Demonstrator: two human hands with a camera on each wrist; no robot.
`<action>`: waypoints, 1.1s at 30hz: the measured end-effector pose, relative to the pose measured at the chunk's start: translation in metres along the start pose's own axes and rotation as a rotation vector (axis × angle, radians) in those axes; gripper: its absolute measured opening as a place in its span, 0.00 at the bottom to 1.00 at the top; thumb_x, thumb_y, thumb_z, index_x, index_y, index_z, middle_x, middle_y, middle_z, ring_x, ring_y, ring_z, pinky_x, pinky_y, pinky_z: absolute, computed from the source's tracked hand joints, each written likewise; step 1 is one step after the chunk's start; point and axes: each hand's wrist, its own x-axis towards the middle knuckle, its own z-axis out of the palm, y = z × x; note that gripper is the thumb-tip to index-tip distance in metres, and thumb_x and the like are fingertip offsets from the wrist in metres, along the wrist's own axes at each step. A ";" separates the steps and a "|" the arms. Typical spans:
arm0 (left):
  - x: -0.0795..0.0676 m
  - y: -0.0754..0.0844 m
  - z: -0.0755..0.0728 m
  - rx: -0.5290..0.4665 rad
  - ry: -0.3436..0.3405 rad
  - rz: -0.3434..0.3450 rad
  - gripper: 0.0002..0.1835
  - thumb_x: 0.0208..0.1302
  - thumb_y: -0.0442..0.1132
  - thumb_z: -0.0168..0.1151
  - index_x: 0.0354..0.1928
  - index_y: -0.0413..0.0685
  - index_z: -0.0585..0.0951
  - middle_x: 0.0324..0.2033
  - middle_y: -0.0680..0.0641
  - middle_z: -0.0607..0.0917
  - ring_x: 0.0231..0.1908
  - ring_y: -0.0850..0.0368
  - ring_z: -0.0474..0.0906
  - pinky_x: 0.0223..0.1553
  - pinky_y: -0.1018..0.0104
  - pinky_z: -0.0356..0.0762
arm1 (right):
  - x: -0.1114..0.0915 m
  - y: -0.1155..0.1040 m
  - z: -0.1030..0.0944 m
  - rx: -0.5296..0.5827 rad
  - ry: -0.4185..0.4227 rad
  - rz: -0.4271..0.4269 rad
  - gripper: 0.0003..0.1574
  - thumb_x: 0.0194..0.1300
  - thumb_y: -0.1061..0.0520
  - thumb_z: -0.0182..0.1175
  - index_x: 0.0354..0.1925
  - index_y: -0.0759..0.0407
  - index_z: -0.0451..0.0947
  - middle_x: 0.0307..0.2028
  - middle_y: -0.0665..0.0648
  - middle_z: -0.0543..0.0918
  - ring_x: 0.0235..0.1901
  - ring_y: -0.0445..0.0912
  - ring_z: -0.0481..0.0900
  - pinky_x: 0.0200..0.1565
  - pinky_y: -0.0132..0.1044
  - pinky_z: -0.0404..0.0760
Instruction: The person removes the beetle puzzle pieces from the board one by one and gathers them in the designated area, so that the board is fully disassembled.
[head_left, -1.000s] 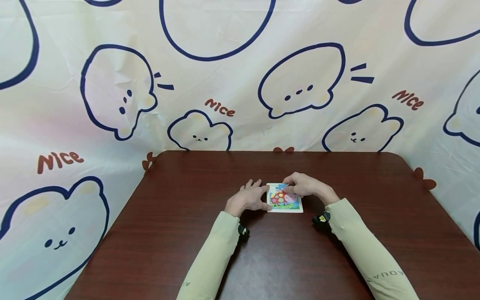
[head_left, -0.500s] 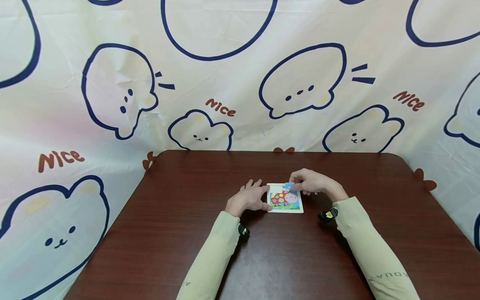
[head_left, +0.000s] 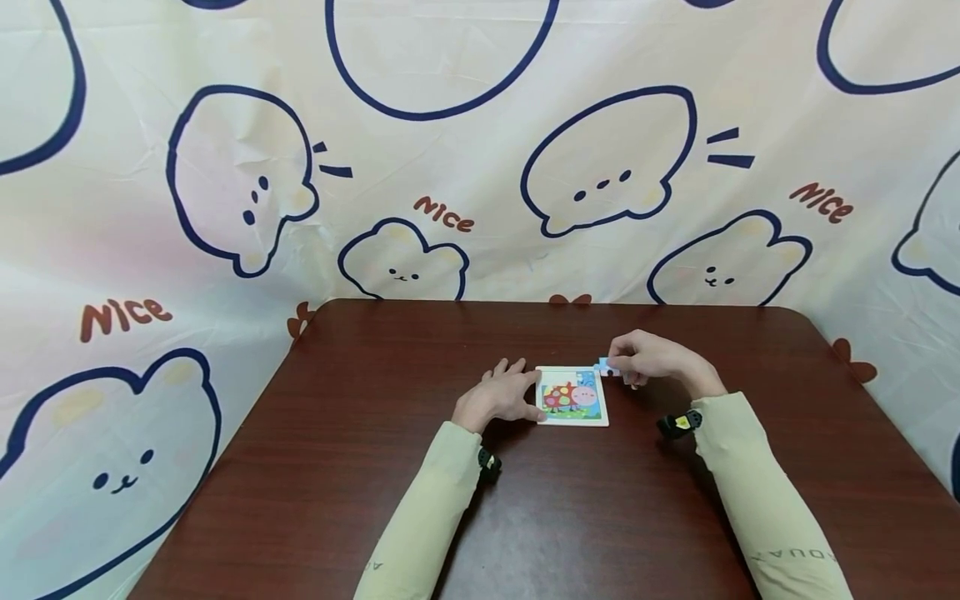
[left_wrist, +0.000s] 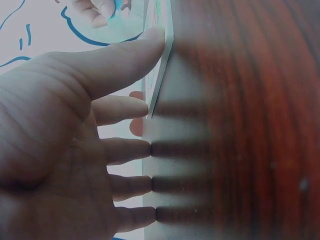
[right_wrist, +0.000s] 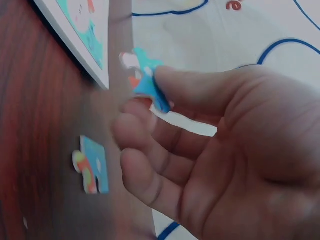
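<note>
A small jigsaw puzzle in a white frame lies flat on the table, showing a red spotted ladybug with a pink face. White backing is bare along its upper left. My left hand rests at the frame's left side, fingers spread, with thumb and index finger touching its edge in the left wrist view. Just off the frame's upper right corner, my right hand pinches a blue puzzle piece between thumb and fingers. Another puzzle piece, blue with a red and yellow bit, lies on the table beneath that hand.
The brown wooden table spreads around the puzzle. Behind it and at both sides hangs a pale cloth printed with cartoon bears. Black wrist cameras sit at both cuffs.
My right hand has moved right from over the puzzle, lifting the blue piece out of the frame's top part and baring white backing there. The left hand has stayed in place.
</note>
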 end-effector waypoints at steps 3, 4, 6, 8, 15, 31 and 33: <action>0.000 0.000 0.000 -0.002 -0.003 -0.006 0.41 0.62 0.58 0.65 0.75 0.60 0.61 0.78 0.44 0.51 0.77 0.39 0.42 0.74 0.42 0.48 | -0.006 0.003 -0.006 -0.002 0.007 0.007 0.13 0.72 0.55 0.56 0.39 0.66 0.78 0.29 0.62 0.82 0.25 0.50 0.79 0.31 0.39 0.81; 0.000 -0.001 0.000 -0.002 -0.002 -0.008 0.41 0.62 0.58 0.65 0.75 0.60 0.61 0.78 0.44 0.52 0.77 0.39 0.42 0.74 0.42 0.48 | -0.007 0.004 -0.008 -0.006 0.014 0.008 0.13 0.72 0.55 0.56 0.39 0.66 0.78 0.30 0.63 0.83 0.25 0.49 0.80 0.31 0.39 0.81; 0.000 -0.001 0.000 -0.006 -0.001 -0.009 0.42 0.62 0.58 0.65 0.75 0.60 0.61 0.78 0.44 0.52 0.77 0.39 0.42 0.74 0.42 0.48 | -0.010 0.006 -0.012 -0.010 0.029 0.012 0.12 0.71 0.55 0.57 0.39 0.65 0.79 0.31 0.63 0.84 0.26 0.49 0.80 0.31 0.39 0.82; -0.001 -0.001 0.000 -0.008 -0.001 -0.007 0.42 0.62 0.58 0.65 0.75 0.59 0.61 0.78 0.44 0.52 0.77 0.39 0.42 0.74 0.42 0.48 | -0.013 0.009 -0.015 -0.007 0.042 0.012 0.11 0.71 0.55 0.58 0.40 0.64 0.79 0.31 0.62 0.84 0.26 0.48 0.79 0.31 0.39 0.82; -0.001 -0.002 0.000 -0.010 0.001 0.011 0.41 0.63 0.57 0.65 0.75 0.59 0.61 0.78 0.43 0.52 0.77 0.38 0.42 0.74 0.42 0.48 | -0.019 0.021 -0.028 0.011 0.083 0.048 0.11 0.70 0.56 0.58 0.40 0.65 0.77 0.29 0.58 0.81 0.28 0.49 0.77 0.32 0.39 0.81; -0.001 0.001 -0.002 -0.007 -0.004 -0.009 0.42 0.62 0.58 0.65 0.76 0.60 0.60 0.78 0.44 0.51 0.77 0.39 0.41 0.75 0.43 0.48 | -0.030 0.043 -0.039 -0.005 0.034 0.138 0.09 0.70 0.57 0.59 0.39 0.64 0.76 0.29 0.56 0.79 0.28 0.49 0.75 0.32 0.39 0.78; -0.001 0.001 -0.001 -0.007 -0.007 -0.013 0.42 0.62 0.58 0.65 0.76 0.60 0.59 0.78 0.44 0.51 0.77 0.39 0.41 0.75 0.43 0.47 | -0.030 0.045 -0.039 -0.006 0.021 0.146 0.09 0.69 0.57 0.59 0.39 0.64 0.76 0.29 0.56 0.79 0.28 0.49 0.75 0.32 0.39 0.78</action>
